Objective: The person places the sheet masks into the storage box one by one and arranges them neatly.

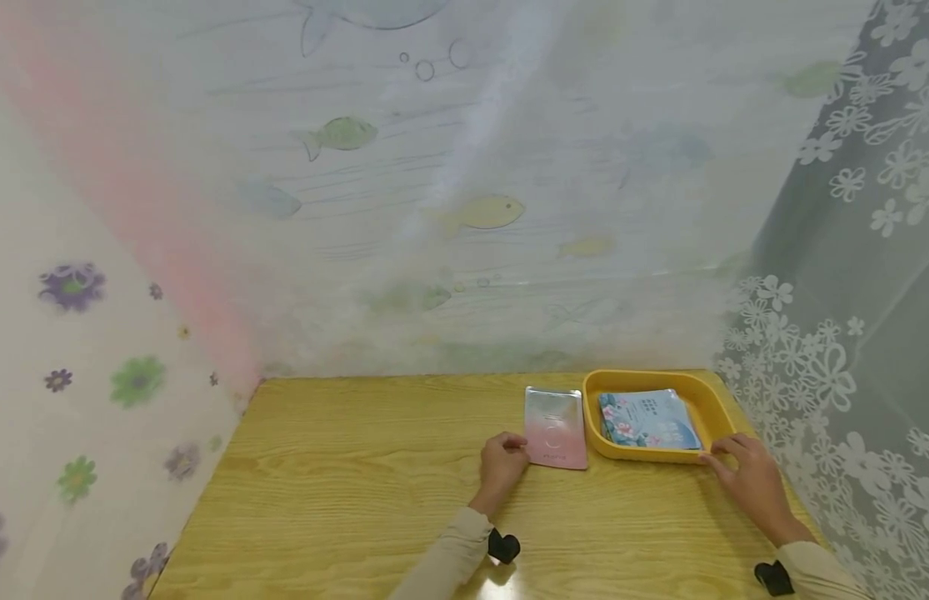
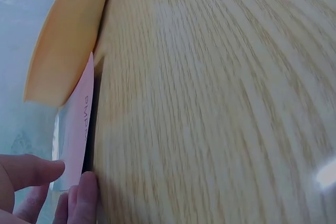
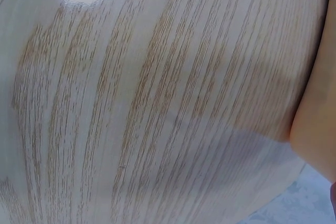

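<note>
A flat pink-and-silver foil packet (image 1: 555,433) lies on the table just left of a yellow tray (image 1: 644,455). My left hand (image 1: 503,468) pinches the packet's left edge, with the thumb above and the fingers at its underside. Seen from the left wrist, the pink packet (image 2: 79,124) has its near edge raised over a dark shadow. My right hand (image 1: 749,479) holds the tray's near right corner between thumb and fingers. Inside the tray lies a blue packet (image 1: 647,419) printed with pink flowers. Only the outer tray wall (image 3: 317,129) shows in the right wrist view.
The wood-grained table (image 1: 344,483) stretches to the left of both hands. Behind it hangs a pale curtain (image 1: 404,275) with printed fish. Sheer fabric with white flowers (image 1: 831,383) borders the right side, close to the tray.
</note>
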Action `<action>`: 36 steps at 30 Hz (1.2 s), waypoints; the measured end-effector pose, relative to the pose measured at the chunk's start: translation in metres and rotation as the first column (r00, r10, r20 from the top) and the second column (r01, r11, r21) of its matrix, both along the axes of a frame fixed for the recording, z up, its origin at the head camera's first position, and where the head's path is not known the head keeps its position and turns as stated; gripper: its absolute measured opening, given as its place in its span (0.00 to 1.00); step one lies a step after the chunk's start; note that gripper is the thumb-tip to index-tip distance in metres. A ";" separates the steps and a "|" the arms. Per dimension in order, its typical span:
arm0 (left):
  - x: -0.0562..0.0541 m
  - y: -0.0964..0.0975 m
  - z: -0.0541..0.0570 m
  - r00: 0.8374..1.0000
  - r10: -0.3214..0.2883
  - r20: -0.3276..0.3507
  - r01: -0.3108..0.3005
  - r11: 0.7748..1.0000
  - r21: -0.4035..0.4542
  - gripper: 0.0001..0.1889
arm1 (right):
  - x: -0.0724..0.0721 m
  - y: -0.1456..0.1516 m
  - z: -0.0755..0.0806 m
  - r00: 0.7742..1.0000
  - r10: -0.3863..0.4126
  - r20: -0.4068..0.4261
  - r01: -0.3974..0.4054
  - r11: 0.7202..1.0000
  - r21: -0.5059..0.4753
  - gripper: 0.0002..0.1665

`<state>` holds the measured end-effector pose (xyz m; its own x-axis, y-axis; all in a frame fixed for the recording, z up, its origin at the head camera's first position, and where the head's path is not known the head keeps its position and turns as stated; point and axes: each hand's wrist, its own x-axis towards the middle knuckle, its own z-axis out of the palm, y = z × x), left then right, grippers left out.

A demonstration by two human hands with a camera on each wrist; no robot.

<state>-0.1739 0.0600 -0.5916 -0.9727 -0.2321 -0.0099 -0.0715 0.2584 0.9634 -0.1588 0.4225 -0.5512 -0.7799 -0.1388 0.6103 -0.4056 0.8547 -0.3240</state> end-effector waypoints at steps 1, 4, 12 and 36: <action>0.000 0.002 0.000 1.000 0.017 -0.007 -0.017 1.000 -0.010 0.09 | 0.000 0.000 0.000 1.000 -0.002 0.002 0.002 1.000 0.001 0.14; 0.000 0.009 0.000 0.997 0.073 -0.021 -0.074 0.997 -0.036 0.11 | -0.001 0.001 0.000 1.000 -0.001 0.001 0.001 1.000 0.002 0.13; -0.001 0.018 0.003 0.987 0.152 -0.046 -0.154 0.987 -0.044 0.12 | 0.000 -0.001 0.002 1.000 0.003 0.015 -0.003 1.000 -0.009 0.13; -0.006 0.024 0.007 0.978 0.199 0.060 -0.200 0.980 0.014 0.08 | 0.001 0.000 0.000 1.000 -0.009 -0.001 0.009 1.000 -0.001 0.14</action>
<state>-0.1804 0.0842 -0.5849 -0.9045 -0.4205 -0.0717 -0.1759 0.2145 0.9607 -0.1581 0.4228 -0.5514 -0.7807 -0.1314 0.6109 -0.3985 0.8577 -0.3249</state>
